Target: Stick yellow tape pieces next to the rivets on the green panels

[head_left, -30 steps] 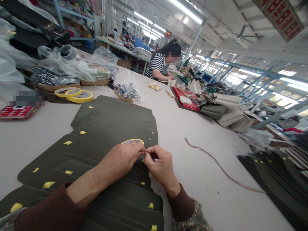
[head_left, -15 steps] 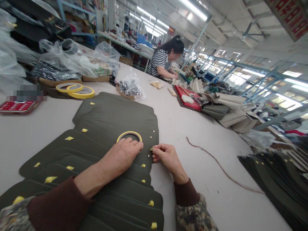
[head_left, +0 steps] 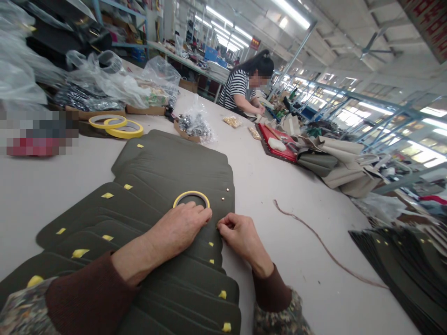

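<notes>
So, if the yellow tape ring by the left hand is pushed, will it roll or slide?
Probably slide: the tape ring lies flat on the green panels, so rolling seems unlikely. It looks thin and hollow, so likely light. The matte panels may grip it a little.

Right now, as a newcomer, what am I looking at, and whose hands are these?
One camera, worn on a person's head, looks down at their own bare hands; no machine. The left hand lies flat on overlapping dark olive fabric panels, fingertips touching a yellow ring-shaped tape roll. The right hand pinches at a panel's edge; what it pinches is too small to tell. All lies on a pale worktable. A person in a striped shirt works farther along.
</notes>
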Available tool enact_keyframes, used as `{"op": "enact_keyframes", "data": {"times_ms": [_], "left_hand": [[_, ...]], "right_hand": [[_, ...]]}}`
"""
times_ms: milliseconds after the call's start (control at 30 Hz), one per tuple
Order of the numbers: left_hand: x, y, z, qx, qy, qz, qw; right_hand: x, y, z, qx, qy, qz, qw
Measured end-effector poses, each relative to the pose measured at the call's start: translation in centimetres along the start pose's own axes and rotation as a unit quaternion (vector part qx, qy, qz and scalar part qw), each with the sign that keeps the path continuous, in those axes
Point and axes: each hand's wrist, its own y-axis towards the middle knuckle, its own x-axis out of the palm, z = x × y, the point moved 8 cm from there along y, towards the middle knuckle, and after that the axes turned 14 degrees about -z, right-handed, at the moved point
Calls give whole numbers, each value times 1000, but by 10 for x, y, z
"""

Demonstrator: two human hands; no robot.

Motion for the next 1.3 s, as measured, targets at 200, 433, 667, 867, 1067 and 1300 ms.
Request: {"op": "enact_keyframes", "data": {"times_ms": [200,433,667,867,1067,1300], "left_hand": [[-5,-1,4,1,12,1,1000],[-5,-2,4,14,16,3,1000],[-13,-7,5,53,-23,53,997],[-29,-15,-4,73,-100,142,982],[-28,-12,-5,66,-76,156,983],[-20,-7,-2,55,-69,143,986]], "right_hand": [[-2,-6,12,12,50,22,998],[-1,-25,-1,-67,-77,61,993],[5,-16,-11,-59,-170,96,979],[6,-13,-5,-45,-46,-57,996],[-20,-21,-27,-169,74,91,979],[-17,-22,-67,-307,-69,130,940]]}}
